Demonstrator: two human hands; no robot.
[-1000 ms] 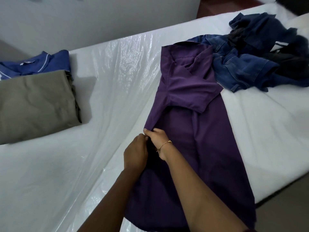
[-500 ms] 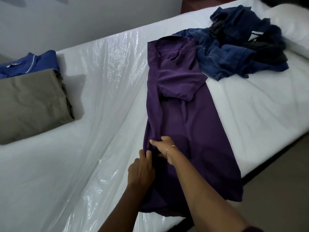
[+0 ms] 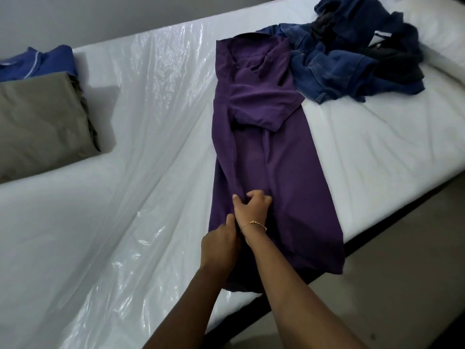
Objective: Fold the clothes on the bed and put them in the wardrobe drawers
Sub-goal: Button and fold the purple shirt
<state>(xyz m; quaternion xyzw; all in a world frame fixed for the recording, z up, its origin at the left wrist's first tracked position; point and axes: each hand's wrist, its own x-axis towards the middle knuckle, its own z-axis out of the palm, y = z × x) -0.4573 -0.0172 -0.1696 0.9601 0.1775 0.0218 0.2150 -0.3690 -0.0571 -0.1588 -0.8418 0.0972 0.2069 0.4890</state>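
Here is the purple garment [image 3: 274, 177], laid out long and narrow across the white bed [image 3: 377, 137], its collar end up near the far side and its hem hanging just over the near edge. One short sleeve is folded in across the chest, and the left side of the body is turned inward along a lengthwise fold. Both hands are down at the lower part of that fold. The right hand [image 3: 251, 205], with a thin gold bracelet [image 3: 254, 224] at the wrist, has its fingers curled into the purple cloth, bunching a pinch of it at the fold line. The left hand [image 3: 220, 244] sits just beside and below it, touching the right wrist, its thumb up against the fabric's edge; its fingers are tucked underneath and out of sight, so whether it grips the cloth I cannot tell. Clear plastic sheeting [image 3: 151, 102] covers the left part of the mattress, crinkled and shiny. Over on the far left, an olive folded garment [image 3: 42, 122] rests on a blue folded garment [image 3: 37, 64]. At the upper right, touching the purple collar area, a heap of unfolded denim and dark clothes [image 3: 352, 54] waits near a white pillow [image 3: 437, 28].
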